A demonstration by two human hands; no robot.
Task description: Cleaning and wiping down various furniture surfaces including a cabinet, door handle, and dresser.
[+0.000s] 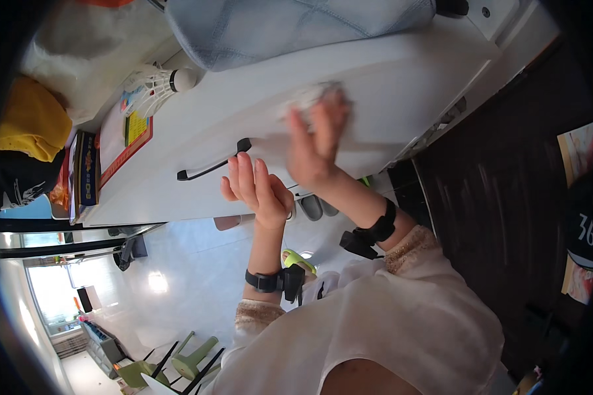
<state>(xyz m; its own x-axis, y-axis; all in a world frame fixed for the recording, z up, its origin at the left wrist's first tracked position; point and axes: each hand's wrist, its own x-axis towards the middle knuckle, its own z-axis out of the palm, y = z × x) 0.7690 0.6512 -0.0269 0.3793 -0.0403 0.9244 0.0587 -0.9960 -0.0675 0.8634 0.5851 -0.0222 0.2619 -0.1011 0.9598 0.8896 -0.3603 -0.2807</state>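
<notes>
My right hand [318, 138] presses a whitish crumpled cloth or tissue [304, 98] against the white cabinet top [375, 84]; hand and cloth are blurred. My left hand [257, 187] is raised with its fingers slightly apart and nothing in it, beside the black bar handle [215, 165]. Each forearm wears a black strap with a small device. A white shuttlecock [163, 86] lies at the upper left of the white surface, on or against some printed books or cards [128, 143].
A pale blue quilted bag or cushion [296, 29] lies along the far edge. Yellow cloth [32, 118] and a stack of books [84, 168] are at the left. Below are grey slippers [311, 207], a green stool [195, 358] and a dark panel [484, 197] at the right.
</notes>
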